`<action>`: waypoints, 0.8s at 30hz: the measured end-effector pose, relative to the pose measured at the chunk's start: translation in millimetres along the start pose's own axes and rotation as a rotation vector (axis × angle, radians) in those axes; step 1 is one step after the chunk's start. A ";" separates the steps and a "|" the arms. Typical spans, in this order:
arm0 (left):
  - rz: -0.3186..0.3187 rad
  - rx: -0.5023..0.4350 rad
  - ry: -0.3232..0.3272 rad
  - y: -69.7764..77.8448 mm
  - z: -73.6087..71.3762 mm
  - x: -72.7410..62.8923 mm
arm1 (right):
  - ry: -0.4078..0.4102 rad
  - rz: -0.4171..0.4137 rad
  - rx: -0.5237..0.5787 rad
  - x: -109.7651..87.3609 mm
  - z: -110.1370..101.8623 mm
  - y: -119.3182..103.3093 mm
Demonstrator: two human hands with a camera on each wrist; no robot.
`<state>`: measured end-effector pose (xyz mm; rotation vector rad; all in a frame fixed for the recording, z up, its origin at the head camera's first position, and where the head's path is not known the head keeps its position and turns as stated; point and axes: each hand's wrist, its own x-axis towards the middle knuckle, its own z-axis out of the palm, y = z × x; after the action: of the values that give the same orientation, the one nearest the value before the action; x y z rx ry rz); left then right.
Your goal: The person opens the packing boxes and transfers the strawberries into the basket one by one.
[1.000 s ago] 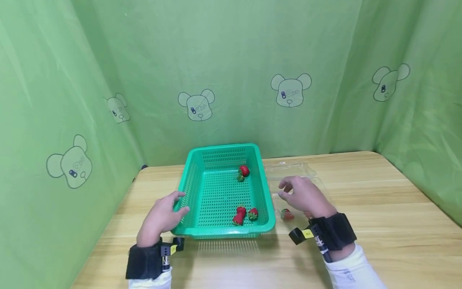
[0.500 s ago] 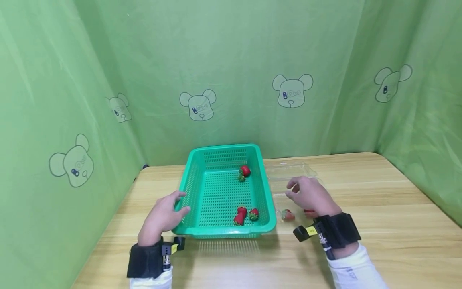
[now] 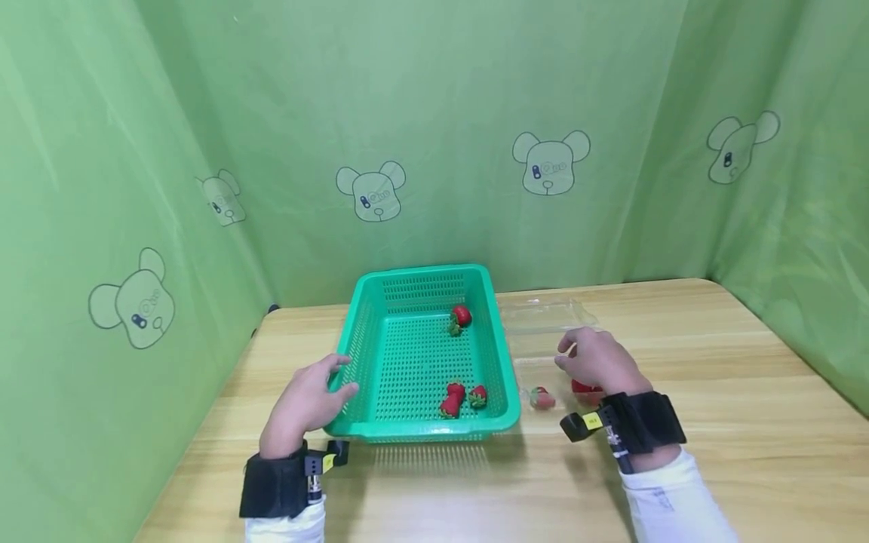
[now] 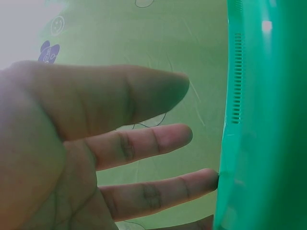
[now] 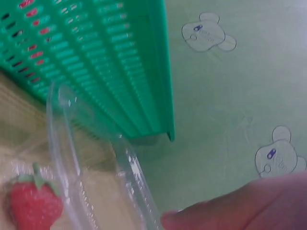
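My left hand [image 3: 308, 396] is at the left rim of a green plastic basket [image 3: 511, 377], thumb and fingers spread; in the left wrist view one fingertip meets the basket's side. Inside the basket lie several strawberries [image 3: 478, 396], most near its front right corner and one further back. To the right of the basket is a clear plastic box [image 3: 532, 343] with its lid up, holding strawberries [image 3: 541, 399]. My right hand [image 3: 600, 362] hovers over this box, fingers loosely bent with nothing seen between them. The right wrist view shows a strawberry [image 5: 36, 203] behind the clear wall.
The basket and box stand on a wooden table [image 3: 740, 400]. Green curtains [image 3: 448, 113] with bear-head drawings close in the back and both sides. Each wrist wears a black strap with a small camera.
My right hand has shifted right over the clear box, away from the basket, uncovering more of the red strawberry beneath it. My left hand stays at the basket rim.
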<state>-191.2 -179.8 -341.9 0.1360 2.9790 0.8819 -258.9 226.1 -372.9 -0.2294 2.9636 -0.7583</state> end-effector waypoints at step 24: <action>0.001 0.007 0.000 -0.2 -0.5 0.1 | -0.110 0.123 -0.040 -0.6 -0.5 24.2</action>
<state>-191.3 -180.2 -341.6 0.1371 2.9825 0.8724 -261.4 247.4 -384.1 -0.0872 2.8594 -0.6505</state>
